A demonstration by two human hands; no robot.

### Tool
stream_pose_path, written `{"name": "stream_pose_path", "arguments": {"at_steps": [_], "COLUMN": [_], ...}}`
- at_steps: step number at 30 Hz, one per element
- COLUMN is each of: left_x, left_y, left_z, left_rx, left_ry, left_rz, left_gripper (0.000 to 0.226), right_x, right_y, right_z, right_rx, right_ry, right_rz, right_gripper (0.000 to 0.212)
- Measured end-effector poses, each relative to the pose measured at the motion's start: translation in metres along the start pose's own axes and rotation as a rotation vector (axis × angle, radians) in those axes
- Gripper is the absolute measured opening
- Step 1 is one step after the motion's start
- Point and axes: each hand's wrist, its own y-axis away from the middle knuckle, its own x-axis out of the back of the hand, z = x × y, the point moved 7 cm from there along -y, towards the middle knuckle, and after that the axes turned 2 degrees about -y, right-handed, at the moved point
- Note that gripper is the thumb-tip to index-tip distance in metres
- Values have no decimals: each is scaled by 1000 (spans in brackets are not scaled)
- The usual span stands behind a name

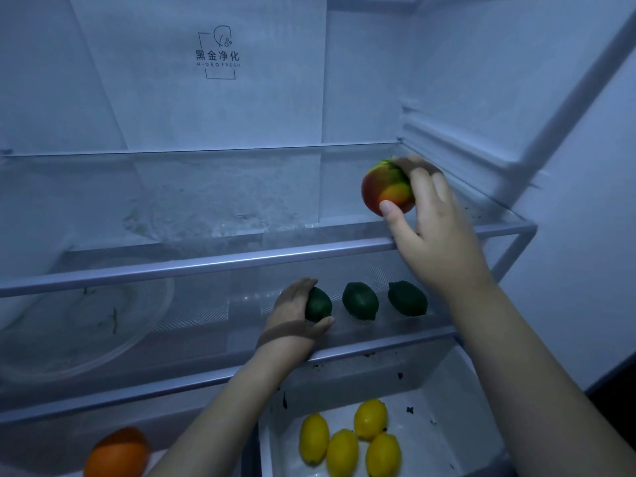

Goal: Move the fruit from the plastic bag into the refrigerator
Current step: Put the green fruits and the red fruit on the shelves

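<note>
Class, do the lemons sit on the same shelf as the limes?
No, the lemons lie in a drawer below the shelf holding the limes.

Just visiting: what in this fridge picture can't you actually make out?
Head view, the only one:
The plastic bag is outside the frame.
The round orange fruit is cut off by the bottom edge.
The red-and-yellow round fruit has its right side hidden by the right hand, so whether it rests on the glass shelf is unclear.
The leftmost dark green lime is partly covered by the left hand.

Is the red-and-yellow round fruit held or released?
Held: the right hand grips the red-and-yellow round fruit, thumb and fingers curled round it.
</note>
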Motion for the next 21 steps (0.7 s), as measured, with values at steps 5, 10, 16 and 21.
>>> {"name": "stream_pose_path", "arguments": {"at_steps": [5, 10, 16, 21], "left_x": [1, 2, 8, 22], "left_y": [3, 9, 30, 49], "left_z": [-2, -6, -4, 8], "left_rx": [20, 40, 10, -17], "left_ry": [16, 22, 51, 8], "left_rz": [9, 22, 58, 131], "left_gripper": [80, 85, 86, 82], "right_x": [0, 2, 5, 6], "right_y": [0, 2, 9, 20], "right_z": [1, -1, -2, -1], "right_rx": [-25, -28, -11, -32], "right_ry": [-14, -44, -88, -144], "right_rz": [24, 63, 67, 40], "right_gripper": [49, 55, 56, 57]}}
